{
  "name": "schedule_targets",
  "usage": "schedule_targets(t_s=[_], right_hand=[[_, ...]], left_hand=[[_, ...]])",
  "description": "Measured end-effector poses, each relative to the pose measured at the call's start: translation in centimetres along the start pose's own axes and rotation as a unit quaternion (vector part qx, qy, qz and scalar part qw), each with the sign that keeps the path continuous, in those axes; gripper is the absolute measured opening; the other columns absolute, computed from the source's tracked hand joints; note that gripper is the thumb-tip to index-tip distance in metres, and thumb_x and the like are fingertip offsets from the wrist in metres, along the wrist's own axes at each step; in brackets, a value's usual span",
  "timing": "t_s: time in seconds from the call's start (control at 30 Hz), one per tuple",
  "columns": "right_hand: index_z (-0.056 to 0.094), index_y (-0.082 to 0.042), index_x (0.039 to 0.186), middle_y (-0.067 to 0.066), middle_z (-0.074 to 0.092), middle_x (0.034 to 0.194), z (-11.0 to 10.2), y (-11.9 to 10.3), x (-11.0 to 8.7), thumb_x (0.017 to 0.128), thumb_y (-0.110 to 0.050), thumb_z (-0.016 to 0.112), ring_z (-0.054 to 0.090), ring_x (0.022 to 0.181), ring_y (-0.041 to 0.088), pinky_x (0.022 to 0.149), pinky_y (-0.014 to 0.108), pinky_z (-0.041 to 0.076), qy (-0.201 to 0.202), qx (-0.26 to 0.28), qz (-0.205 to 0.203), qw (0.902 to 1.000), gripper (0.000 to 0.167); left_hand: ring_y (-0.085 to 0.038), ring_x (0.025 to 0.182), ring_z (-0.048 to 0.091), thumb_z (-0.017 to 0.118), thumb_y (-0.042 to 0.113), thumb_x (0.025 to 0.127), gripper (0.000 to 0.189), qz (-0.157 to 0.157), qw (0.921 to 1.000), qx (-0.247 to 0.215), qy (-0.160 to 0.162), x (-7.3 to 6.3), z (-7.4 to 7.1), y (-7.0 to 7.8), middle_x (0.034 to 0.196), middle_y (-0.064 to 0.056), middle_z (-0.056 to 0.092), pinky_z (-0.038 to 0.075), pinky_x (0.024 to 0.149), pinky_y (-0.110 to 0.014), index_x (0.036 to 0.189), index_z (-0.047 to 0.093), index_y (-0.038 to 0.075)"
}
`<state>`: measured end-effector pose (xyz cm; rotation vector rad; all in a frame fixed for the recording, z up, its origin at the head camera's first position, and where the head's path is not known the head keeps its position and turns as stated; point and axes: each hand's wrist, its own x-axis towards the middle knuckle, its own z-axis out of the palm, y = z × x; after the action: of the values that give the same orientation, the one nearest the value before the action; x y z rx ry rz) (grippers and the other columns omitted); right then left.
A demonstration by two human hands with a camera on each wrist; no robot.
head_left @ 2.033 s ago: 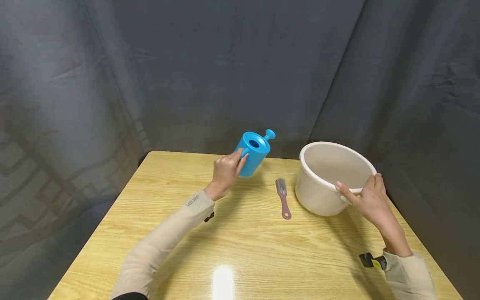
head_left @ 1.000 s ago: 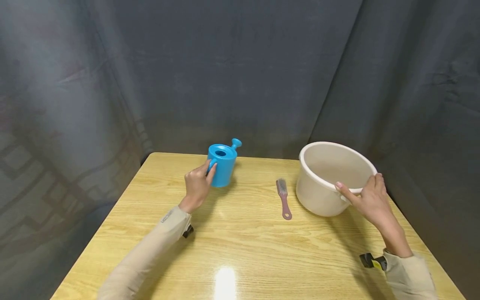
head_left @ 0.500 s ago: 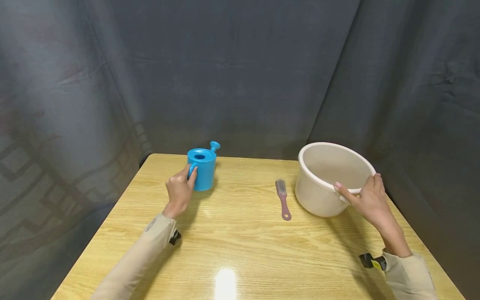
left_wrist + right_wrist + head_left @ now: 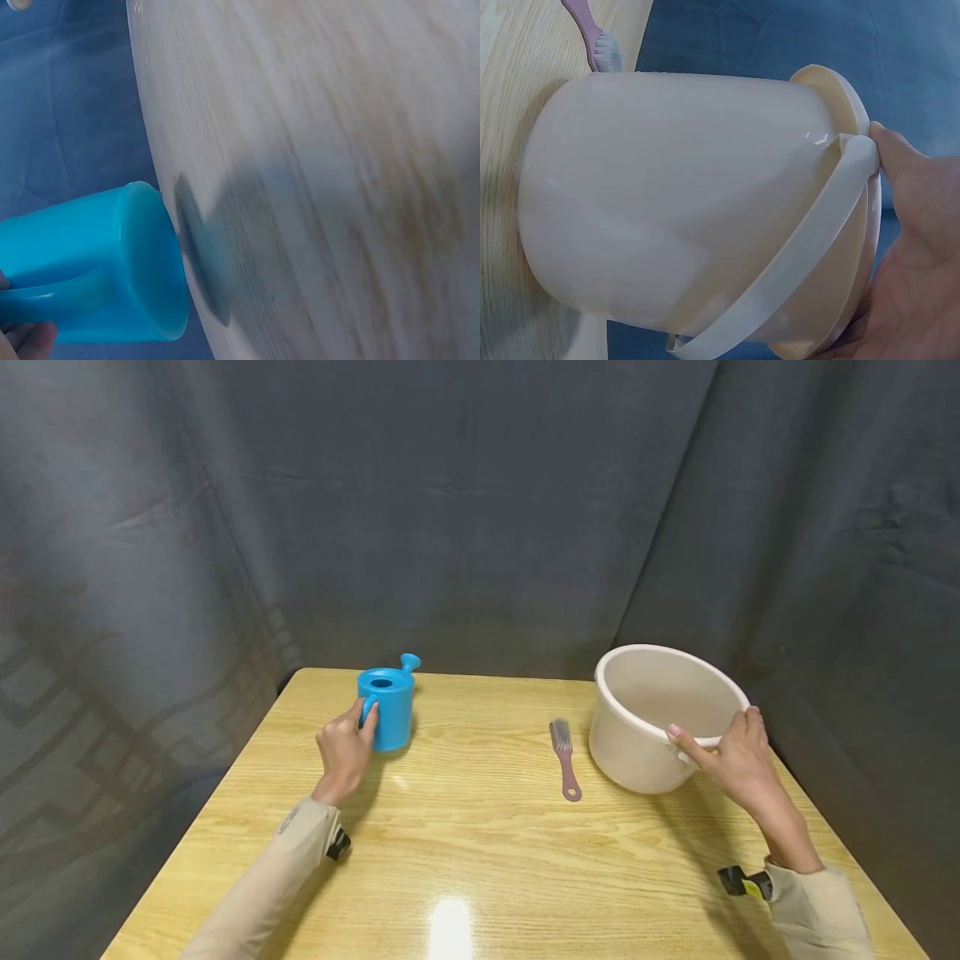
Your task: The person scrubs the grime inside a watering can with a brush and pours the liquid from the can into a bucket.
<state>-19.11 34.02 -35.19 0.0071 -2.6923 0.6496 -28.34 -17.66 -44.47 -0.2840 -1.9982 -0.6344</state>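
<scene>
A blue watering can point(image 4: 393, 718) is upright near the table's far left, its spout pointing away to the right. My left hand point(image 4: 347, 750) grips the can's handle. The left wrist view brings up the can's base point(image 4: 154, 262) beside a shadow on the wood, seemingly with a slim gap beneath it. On the right, my right hand point(image 4: 738, 760) holds the rim of a cream bucket point(image 4: 637, 752), thumb along the near edge and fingers at the right side. A white carrying handle point(image 4: 787, 255) hangs against the bucket in the right wrist view.
Between can and bucket lies a purple brush point(image 4: 566, 762), grey bristles toward the back. Grey curtains point(image 4: 450, 527) rise behind the wooden table point(image 4: 480, 835) and along both its sides. A bright light reflection shows near the front edge.
The left hand has carried the watering can leftward and lower, from tilted near the middle to upright at the left. Right hand, bucket and brush have stayed put.
</scene>
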Motion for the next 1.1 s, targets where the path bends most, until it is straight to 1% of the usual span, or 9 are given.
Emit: schedule_targets(t_s=[0.13, 0.27, 0.37, 0.43, 0.6, 0.73, 0.8, 0.93, 1.1], right_hand=[[0.017, 0.032, 0.132, 0.044, 0.022, 0.129, 0.0, 0.0, 0.0, 0.094, -0.049, 0.062, 0.026, 0.115, 0.059, 0.091, 0.069, 0.027, 0.001, 0.0, 0.003, 1.0, 0.101], [0.017, 0.031, 0.134, 0.044, 0.023, 0.129, 0.1, 0.0, 0.1, 0.094, -0.049, 0.063, 0.027, 0.114, 0.058, 0.091, 0.069, 0.027, 0.0, 0.003, 0.004, 1.0, 0.101], [0.017, 0.031, 0.134, 0.043, 0.023, 0.128, 0.1, 0.1, 0.0, 0.093, -0.049, 0.063, 0.027, 0.114, 0.058, 0.091, 0.069, 0.027, 0.002, 0.003, 0.002, 1.0, 0.101], [0.017, 0.031, 0.134, 0.043, 0.024, 0.127, 0.1, 0.1, 0.0, 0.093, -0.049, 0.063, 0.027, 0.113, 0.058, 0.09, 0.069, 0.028, 0.005, 0.002, 0.0, 1.0, 0.101], [0.016, 0.032, 0.133, 0.044, 0.022, 0.128, 0.1, 0.1, 0.0, 0.094, -0.05, 0.062, 0.026, 0.114, 0.059, 0.091, 0.069, 0.027, 0.002, 0.0, 0.002, 1.0, 0.102], [0.016, 0.032, 0.134, 0.045, 0.022, 0.13, 0.1, 0.0, 0.0, 0.094, -0.05, 0.062, 0.026, 0.115, 0.06, 0.091, 0.071, 0.028, -0.002, 0.0, 0.007, 1.0, 0.102], [0.017, 0.032, 0.133, 0.044, 0.022, 0.129, 0.1, 0.0, 0.0, 0.094, -0.05, 0.062, 0.027, 0.114, 0.059, 0.09, 0.071, 0.029, 0.001, -0.002, 0.006, 1.0, 0.101], [0.017, 0.032, 0.133, 0.044, 0.023, 0.128, 0.1, 0.0, 0.0, 0.094, -0.05, 0.062, 0.028, 0.112, 0.059, 0.089, 0.07, 0.029, 0.003, -0.007, 0.005, 1.0, 0.101], [0.014, 0.031, 0.135, 0.046, 0.019, 0.132, 0.1, 0.0, 0.1, 0.094, -0.051, 0.061, 0.025, 0.117, 0.06, 0.091, 0.072, 0.027, -0.008, -0.001, 0.01, 0.9999, 0.103]], left_hand=[[-0.026, 0.041, 0.051, 0.072, 0.009, 0.091, 0.017, -0.002, 1.0, 0.007, -0.005, -0.2, -0.1, -0.6, 0.057, -0.015, 0.059, 0.035, 0.036, -0.04, 0.08, 0.064, -0.002], [-0.028, 0.042, 0.054, 0.073, 0.009, 0.091, 0.015, -0.011, 0.9999, 0.008, -0.002, -0.4, -0.2, -1.1, 0.059, -0.017, 0.062, 0.037, 0.036, -0.042, 0.085, 0.068, -0.003], [-0.028, 0.043, 0.054, 0.073, 0.01, 0.091, 0.015, -0.017, 0.9998, 0.007, -0.002, -0.6, -0.3, -1.4, 0.061, -0.018, 0.062, 0.037, 0.037, -0.043, 0.086, 0.068, -0.004], [-0.027, 0.043, 0.053, 0.072, 0.011, 0.092, 0.017, -0.02, 0.9997, 0.007, -0.008, -0.6, -0.4, -1.4, 0.061, -0.018, 0.062, 0.038, 0.037, -0.042, 0.086, 0.068, -0.004], [-0.026, 0.044, 0.052, 0.075, 0.011, 0.09, 0.017, -0.039, 0.9988, 0.018, -0.026, -0.6, -1.2, -1.1, 0.059, -0.016, 0.061, 0.038, 0.039, -0.043, 0.083, 0.068, -0.003], [-0.025, 0.044, 0.047, 0.077, 0.011, 0.088, 0.022, -0.067, 0.9956, 0.032, -0.057, -0.4, -2.3, -0.5, 0.055, -0.012, 0.055, 0.035, 0.04, -0.041, 0.074, 0.064, 0.0], [-0.024, 0.044, 0.045, 0.078, 0.013, 0.087, 0.025, -0.076, 0.9936, 0.035, -0.076, -0.4, -2.7, -0.3, 0.055, -0.011, 0.054, 0.034, 0.041, -0.04, 0.072, 0.063, 0.001], [-0.02, 0.042, 0.045, 0.081, 0.016, 0.085, 0.027, -0.078, 0.9923, 0.028, -0.092, -0.5, -3.1, -0.1, 0.055, -0.011, 0.057, 0.034, 0.041, -0.037, 0.071, 0.066, 0.0], [-0.019, 0.041, 0.045, 0.08, 0.015, 0.085, 0.028, -0.071, 0.9933, 0.026, -0.088, -0.8, -3.1, -0.1, 0.054, -0.012, 0.059, 0.033, 0.041, -0.034, 0.069, 0.066, -0.001]])
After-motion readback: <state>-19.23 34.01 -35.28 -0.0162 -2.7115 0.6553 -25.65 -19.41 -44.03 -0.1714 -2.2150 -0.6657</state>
